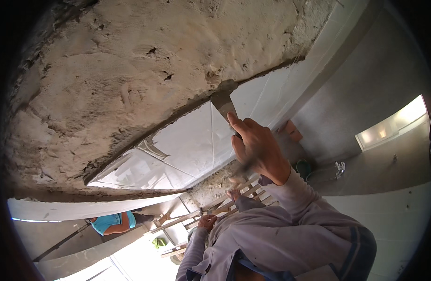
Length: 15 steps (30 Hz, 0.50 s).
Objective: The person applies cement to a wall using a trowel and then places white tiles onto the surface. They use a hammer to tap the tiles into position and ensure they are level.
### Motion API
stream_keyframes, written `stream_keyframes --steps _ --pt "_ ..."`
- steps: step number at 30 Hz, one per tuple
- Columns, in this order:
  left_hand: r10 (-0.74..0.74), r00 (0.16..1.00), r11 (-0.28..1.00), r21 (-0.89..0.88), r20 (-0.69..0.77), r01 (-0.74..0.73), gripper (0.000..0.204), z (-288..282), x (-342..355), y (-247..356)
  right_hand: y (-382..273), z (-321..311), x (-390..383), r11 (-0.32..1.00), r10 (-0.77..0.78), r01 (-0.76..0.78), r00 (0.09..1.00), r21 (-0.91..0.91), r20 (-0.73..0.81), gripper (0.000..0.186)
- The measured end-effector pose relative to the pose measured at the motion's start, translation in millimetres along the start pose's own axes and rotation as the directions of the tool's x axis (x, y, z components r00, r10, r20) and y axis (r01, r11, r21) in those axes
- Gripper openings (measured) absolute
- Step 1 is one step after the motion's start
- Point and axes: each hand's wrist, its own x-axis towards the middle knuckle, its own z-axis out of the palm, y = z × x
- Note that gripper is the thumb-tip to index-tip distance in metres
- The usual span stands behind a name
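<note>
My right hand [260,147] is closed around a putty knife [225,105], its index finger stretched along the broad metal blade. The blade's tip meets a dab of grey mortar [226,86] at the seam between the white wall tiles [187,140] and the rough plaster [131,79] above them. A dark, blurred handle end sticks out below the palm. Lower down, my left hand [207,222] is beside my body near a wooden rail, its fingers curled; what they hold, if anything, is too small to make out. Grey smears mark the tiles at the left.
Wooden scaffold rails [178,219] run below me beside my foot [233,195]. Another person in a turquoise shirt [113,224] is at the lower left. To the right are a lit window opening [393,122], a dark green bucket [303,167] and reddish blocks [292,131].
</note>
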Motion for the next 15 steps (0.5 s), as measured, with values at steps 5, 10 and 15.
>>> stream_keyframes --steps 5,10,15 --pt "0.017 1.000 1.000 0.014 0.009 -0.017 0.046 2.6 7.9 -10.4 20.6 -18.3 -2.1 0.988 -0.132 0.134 0.991 0.075 -0.031 0.055" --pt "-0.069 0.997 0.997 -0.037 -0.024 0.069 0.045 -5.0 14.3 -14.4 59.2 0.8 1.9 0.990 -0.030 0.073 0.943 0.118 -0.333 0.064" --pt "-0.107 0.994 0.994 0.027 -0.013 0.108 0.044 -15.1 11.4 -7.4 89.0 56.2 4.1 0.990 0.008 0.046 0.926 0.134 -0.377 0.069"
